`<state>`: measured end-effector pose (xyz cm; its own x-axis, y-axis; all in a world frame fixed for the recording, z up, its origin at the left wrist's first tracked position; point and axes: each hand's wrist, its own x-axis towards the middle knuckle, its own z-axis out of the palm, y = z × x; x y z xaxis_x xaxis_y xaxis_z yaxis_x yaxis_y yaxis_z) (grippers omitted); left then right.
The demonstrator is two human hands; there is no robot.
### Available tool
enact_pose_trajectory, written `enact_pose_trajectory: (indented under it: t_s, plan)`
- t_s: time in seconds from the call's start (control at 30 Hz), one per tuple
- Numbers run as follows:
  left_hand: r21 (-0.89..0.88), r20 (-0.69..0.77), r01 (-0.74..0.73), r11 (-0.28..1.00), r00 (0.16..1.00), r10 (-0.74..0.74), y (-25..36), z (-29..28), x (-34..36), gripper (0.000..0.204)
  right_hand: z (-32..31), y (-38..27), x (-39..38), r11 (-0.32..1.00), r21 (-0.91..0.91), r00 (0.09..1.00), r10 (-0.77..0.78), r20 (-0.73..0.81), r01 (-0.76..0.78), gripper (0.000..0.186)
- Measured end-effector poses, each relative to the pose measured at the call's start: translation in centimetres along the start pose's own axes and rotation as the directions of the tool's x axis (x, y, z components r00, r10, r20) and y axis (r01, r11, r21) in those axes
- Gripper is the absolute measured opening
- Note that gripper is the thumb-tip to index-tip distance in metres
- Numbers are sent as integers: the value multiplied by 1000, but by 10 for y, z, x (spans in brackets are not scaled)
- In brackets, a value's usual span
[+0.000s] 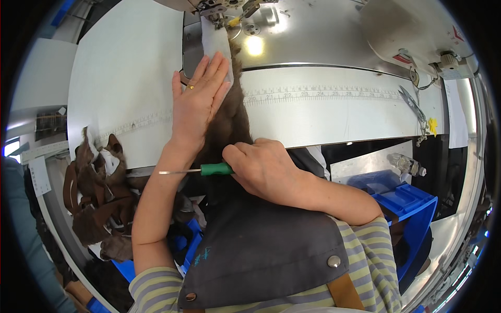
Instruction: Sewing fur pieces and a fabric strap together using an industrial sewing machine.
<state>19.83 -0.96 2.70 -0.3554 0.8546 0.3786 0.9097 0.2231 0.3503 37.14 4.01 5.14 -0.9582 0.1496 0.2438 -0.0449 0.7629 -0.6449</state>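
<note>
My left hand (201,99) lies flat, fingers stretched out, on the white strip (213,43) of a brown fur piece (229,117). The strip runs up to the presser foot of the sewing machine (222,20). Below it, at the table's near edge, my right hand (269,169) is closed round the green handle of a screwdriver (215,169). Its thin metal shaft points left, across my left forearm. The knuckles of that hand are beside the lower part of the fur; whether its fingers also grip the fur is hidden.
Scissors (412,104) lie at the right end of the white table (318,117) with a printed ruler scale. A pile of brown fur pieces (102,203) hangs at the near left. On the right are a blue bin (404,201) and a clear plastic bottle (406,164).
</note>
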Motion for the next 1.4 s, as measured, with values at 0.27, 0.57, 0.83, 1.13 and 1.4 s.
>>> enact_pose_trajectory:
  t_s: [0.27, 0.57, 0.83, 1.13, 1.4]
  plan:
    - [134, -14, -53, 990, 998, 56, 2, -3, 1, 39, -46, 42, -12, 933, -248, 905, 145, -400, -259, 35]
    - [144, 22, -33, 989, 999, 30, 8, -6, 3, 42, -38, 41, 28, 935, -202, 909, 205, -364, -292, 38]
    - [154, 24, -27, 988, 999, 24, 7, -7, 2, 42, -32, 46, 41, 937, -213, 933, 207, -294, -275, 41]
    - [145, 11, -20, 989, 1000, 19, 8, -8, 1, 42, -32, 46, 38, 933, -192, 914, 228, -335, -303, 35]
    - [150, 13, -24, 988, 1000, 23, 8, -8, 2, 43, -28, 48, 43, 941, -227, 937, 178, -300, -251, 36]
